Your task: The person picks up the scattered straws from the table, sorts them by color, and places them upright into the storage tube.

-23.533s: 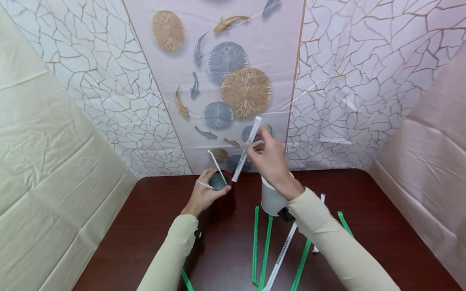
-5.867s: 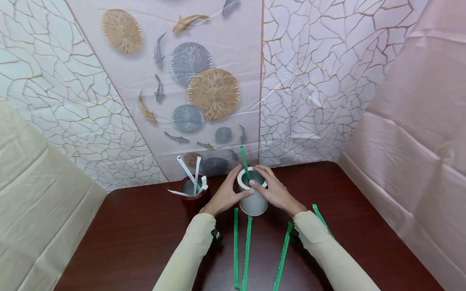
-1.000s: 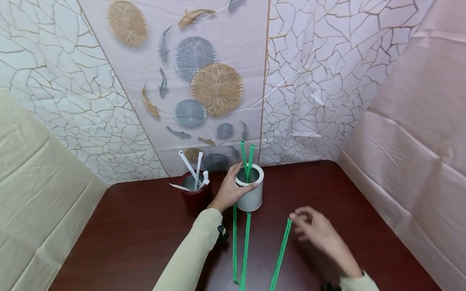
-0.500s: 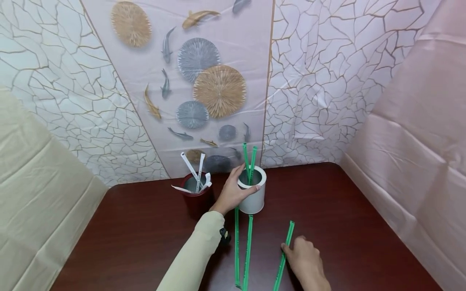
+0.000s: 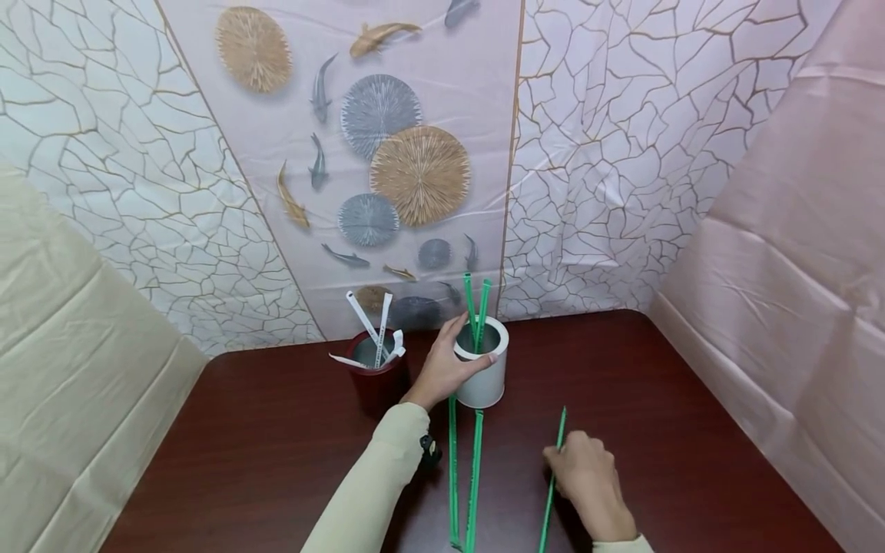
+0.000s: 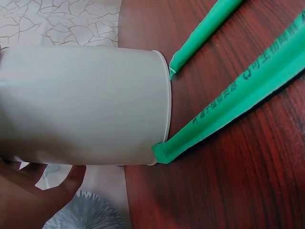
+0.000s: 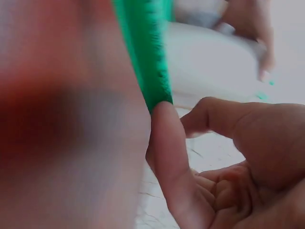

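Observation:
My left hand (image 5: 442, 372) grips a white cylindrical cup (image 5: 487, 384) near its rim, thumb at the front and fingers at the far left. Two green paper-wrapped straws (image 5: 484, 303) stand inside that cup. At the lower right, my right hand (image 5: 586, 476) pinches another green wrapped straw (image 5: 549, 507), its top end tilted slightly right; the right wrist view shows this straw (image 7: 147, 52) between finger and thumb. Two more green wrapped straws (image 5: 474, 476) lie on the table in front of the white cup, their far ends close to its base in the left wrist view.
To the left of the white cup stands a dark red cup (image 5: 380, 388) with several white wrapped straws (image 5: 382, 322) leaning in it. The dark red-brown table (image 5: 276, 461) ends at a patterned cloth backdrop (image 5: 422, 177), with plain fabric at both sides.
My right hand reached down to the rightmost straw on the table and now pinches it, the straw turned more upright. Earlier, white straws went into the red cup. My left hand keeps hold of the white cup.

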Demonstrator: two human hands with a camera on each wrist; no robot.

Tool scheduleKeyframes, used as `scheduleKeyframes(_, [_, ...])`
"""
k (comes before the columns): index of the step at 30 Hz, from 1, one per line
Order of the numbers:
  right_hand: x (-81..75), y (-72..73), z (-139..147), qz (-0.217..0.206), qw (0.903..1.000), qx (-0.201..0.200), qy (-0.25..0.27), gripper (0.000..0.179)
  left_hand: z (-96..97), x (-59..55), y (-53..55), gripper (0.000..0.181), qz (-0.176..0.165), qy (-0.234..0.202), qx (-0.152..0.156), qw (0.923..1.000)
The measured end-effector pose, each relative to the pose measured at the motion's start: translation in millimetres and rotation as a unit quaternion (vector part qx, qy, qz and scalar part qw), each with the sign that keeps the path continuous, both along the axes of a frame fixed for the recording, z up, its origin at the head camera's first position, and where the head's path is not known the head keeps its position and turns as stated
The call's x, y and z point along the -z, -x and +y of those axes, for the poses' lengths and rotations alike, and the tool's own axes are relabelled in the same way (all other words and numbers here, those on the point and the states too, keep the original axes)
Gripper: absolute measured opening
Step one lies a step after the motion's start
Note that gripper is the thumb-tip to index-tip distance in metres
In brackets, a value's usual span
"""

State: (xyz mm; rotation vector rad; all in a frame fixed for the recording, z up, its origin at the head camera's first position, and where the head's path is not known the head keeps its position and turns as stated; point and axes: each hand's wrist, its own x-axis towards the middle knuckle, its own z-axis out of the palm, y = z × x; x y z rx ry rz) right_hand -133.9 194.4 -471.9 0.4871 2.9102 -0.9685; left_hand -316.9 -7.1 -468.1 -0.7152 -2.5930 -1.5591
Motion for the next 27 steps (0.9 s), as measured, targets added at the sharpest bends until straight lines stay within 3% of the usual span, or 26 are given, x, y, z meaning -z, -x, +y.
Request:
scheduleKeyframes(5, [-50.2, 1.1, 15.5, 0.067, 0.9976, 0.003, 0.018, 0.021, 1.2, -1.7, 0.7, 0.097, 0.006, 0.002, -0.004, 1.0000])
scheduleKeyframes(9, [-98.0, -1.2, 20.1, 0.142, 0.9892, 0.010, 0.031, 0.021, 1.6, -0.8, 0.4, 0.097, 0.006, 0.001, -0.002, 1.0000])
scheduleKeyframes(12, [-130.9, 0.2, 18.5, 0.223, 0.9743, 0.009, 0.034, 0.017, 1.7, 0.4, 0.0, 0.097, 0.009, -0.003, -0.003, 1.0000])
scheduleKeyframes(16, [-161.7, 13.5, 12.3, 0.329, 0.9429, -0.012, 0.049, 0.011, 0.3, 0.8, 0.0, 0.098, 0.009, -0.006, -0.002, 0.9999])
scheduleKeyframes(19, [-170.7, 34.0, 8.6, 0.390, 0.9178, -0.037, 0.062, 0.009, -0.6, 0.1, -0.9, 0.098, 0.004, -0.006, -0.001, 1.0000])
scheduleKeyframes(22, [-167.7, 61.8, 6.5, 0.431, 0.8971, -0.063, 0.072, 0.009, -0.4, -0.6, -2.4, 0.098, -0.003, -0.005, 0.000, 1.0000])
scheduleKeyframes(25, [-155.0, 90.4, 4.1, 0.444, 0.8869, -0.087, 0.096, 0.011, 0.3, -0.9, -2.8, 0.098, -0.003, -0.004, 0.000, 1.0000])
scheduleKeyframes(27, [-143.0, 107.0, 1.8, 0.433, 0.8895, -0.098, 0.107, 0.013, 0.7, -1.1, -2.5, 0.099, 0.000, -0.005, 0.000, 1.0000])
